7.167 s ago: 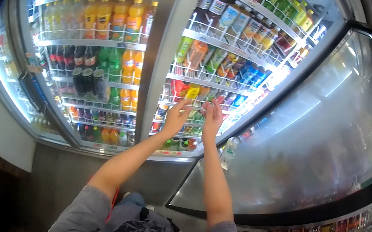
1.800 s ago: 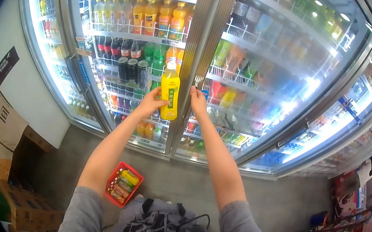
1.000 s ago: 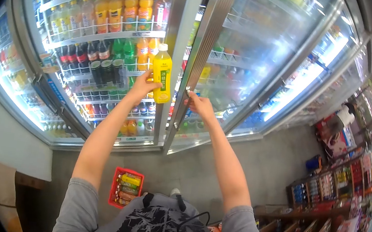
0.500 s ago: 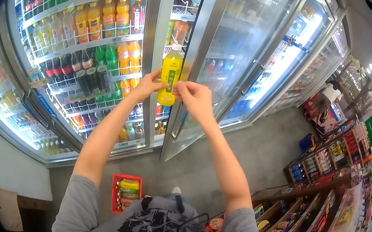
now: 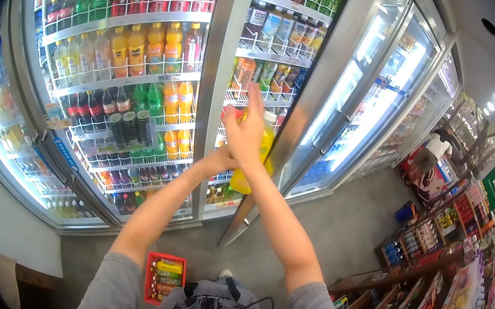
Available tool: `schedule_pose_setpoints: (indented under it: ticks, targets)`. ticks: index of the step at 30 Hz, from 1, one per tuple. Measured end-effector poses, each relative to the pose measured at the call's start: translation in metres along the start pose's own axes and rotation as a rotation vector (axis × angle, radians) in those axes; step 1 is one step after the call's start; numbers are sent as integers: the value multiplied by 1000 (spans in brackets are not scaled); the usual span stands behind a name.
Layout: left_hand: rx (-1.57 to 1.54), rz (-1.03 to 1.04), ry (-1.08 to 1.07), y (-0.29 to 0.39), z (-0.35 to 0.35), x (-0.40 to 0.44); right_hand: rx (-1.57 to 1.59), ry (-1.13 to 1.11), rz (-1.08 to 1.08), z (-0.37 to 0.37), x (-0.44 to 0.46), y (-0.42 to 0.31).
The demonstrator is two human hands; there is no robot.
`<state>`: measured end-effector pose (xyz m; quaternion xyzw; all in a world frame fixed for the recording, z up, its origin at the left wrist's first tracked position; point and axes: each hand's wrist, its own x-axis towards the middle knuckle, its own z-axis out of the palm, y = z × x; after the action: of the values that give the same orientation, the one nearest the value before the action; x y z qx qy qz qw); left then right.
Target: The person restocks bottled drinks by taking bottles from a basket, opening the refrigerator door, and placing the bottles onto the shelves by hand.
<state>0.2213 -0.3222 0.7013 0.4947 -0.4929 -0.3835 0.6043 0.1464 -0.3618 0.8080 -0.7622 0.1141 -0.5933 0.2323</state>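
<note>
A yellow drink bottle [image 5: 243, 181] with a white cap stands tilted in front of the opened fridge door, partly hidden behind my hands. My left hand [image 5: 222, 158] is wrapped round its lower part, its fingers mostly covered by the other wrist. Crossing in front, my right hand [image 5: 247, 131] has its fingers stretched out and holds nothing visible. The fridge door [image 5: 311, 94] is swung out beside the bottle, its edge just right of my hands. Behind them are shelves [image 5: 273, 55] of bottled drinks.
A red basket [image 5: 148, 276] with several bottles rests on the floor at lower left. A closed fridge section with drinks [image 5: 130, 48] is at left. Snack shelves [image 5: 407, 269] run along the lower right. A person [image 5: 434, 151] is farther back at right.
The fridge door has swung farther open, uncovering more shelves. My right hand has left the door's edge and crossed over my left, its fingers now extended. The bottle has moved right and lower.
</note>
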Motion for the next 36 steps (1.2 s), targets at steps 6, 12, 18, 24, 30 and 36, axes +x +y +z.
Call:
schedule_pose_setpoints:
  ticks: [6, 12, 18, 24, 30, 36]
  targets:
    - [48, -9, -132, -17, -22, 32, -119, 154, 117, -28, 37, 47]
    - [-13, 53, -47, 14, -42, 64, -120, 347, 341, -39, 27, 86]
    - [53, 68, -5, 86, -25, 85, 356, 366, 577, -57, 23, 41]
    - [51, 177, -69, 99, -1, 112, 525, 349, 662, -68, 31, 23]
    - [-43, 178, -172, 100, 24, 120, 499, 363, 421, -67, 16, 74]
    - [-84, 178, -273, 95, 48, 121, 500, 380, 473, -101, 10, 54]
